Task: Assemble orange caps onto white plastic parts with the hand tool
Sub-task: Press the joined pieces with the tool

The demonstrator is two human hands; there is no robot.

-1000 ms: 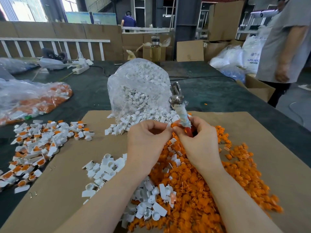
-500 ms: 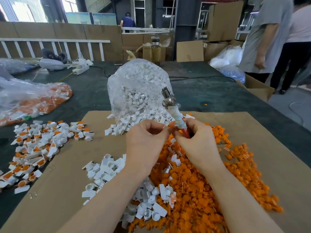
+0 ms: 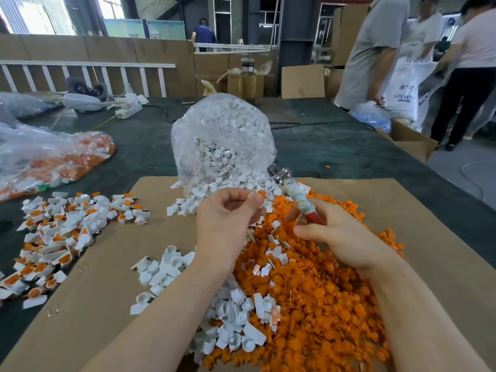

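My left hand pinches a small white part with an orange cap between thumb and fingertips, raised above the pile. My right hand grips the hand tool by its red, tape-wrapped handle, with the metal head pointing up and left. Under both hands lies a big heap of orange caps. Loose white plastic parts lie along the heap's left side. A pile of assembled white-and-orange pieces sits at the far left.
A clear bag of white parts stands behind my hands on the brown cardboard sheet. Another bag with orange pieces lies at the left on the dark table. Two people stand at the right by cardboard boxes.
My hands have drawn apart: the left one lifted away with the capped part, and the right one tilted the tool further to the right and lower.
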